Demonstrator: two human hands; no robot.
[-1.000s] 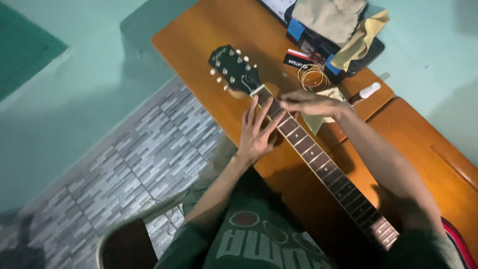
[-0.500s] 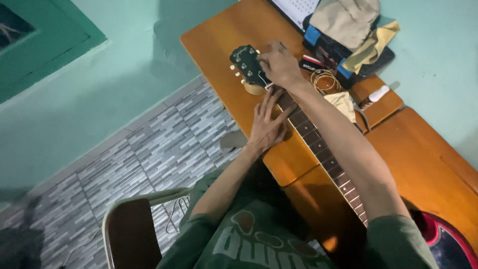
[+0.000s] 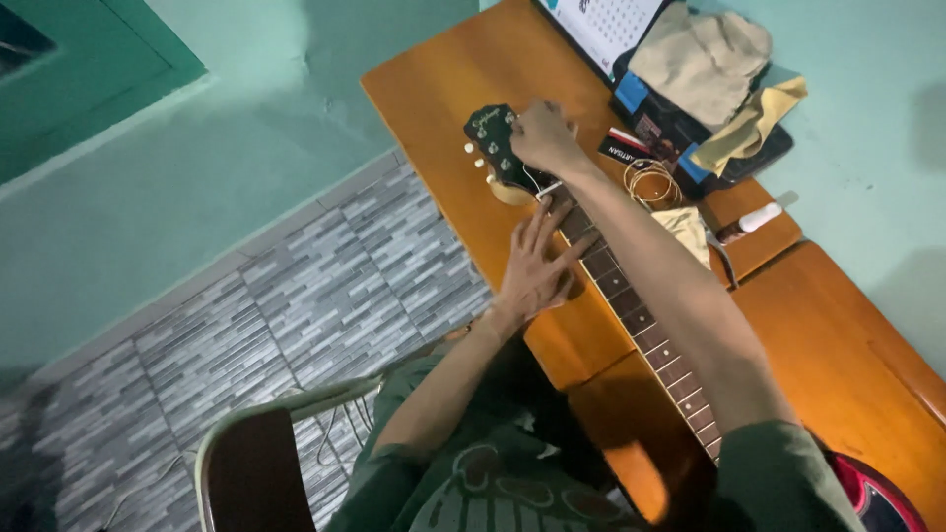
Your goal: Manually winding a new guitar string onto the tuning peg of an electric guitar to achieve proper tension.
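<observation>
Guitar (image 3: 631,305) lies along my wooden table (image 3: 443,108), headstock (image 3: 493,148) at the far end. My right hand (image 3: 542,138) is curled closed on the headstock's right edge; my left hand (image 3: 537,266) rests open, fingers spread, across the neck near it. Coiled strings (image 3: 650,182) lie just right.

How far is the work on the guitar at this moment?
Done: the guitar neck lies flat on the wooden table, and a string coil lies ready beside it. In hand: the right hand is on the headstock at the tuning pegs, while the left hand presses the neck near the nut. Left: whether all strings are fitted is too small to tell.
</observation>
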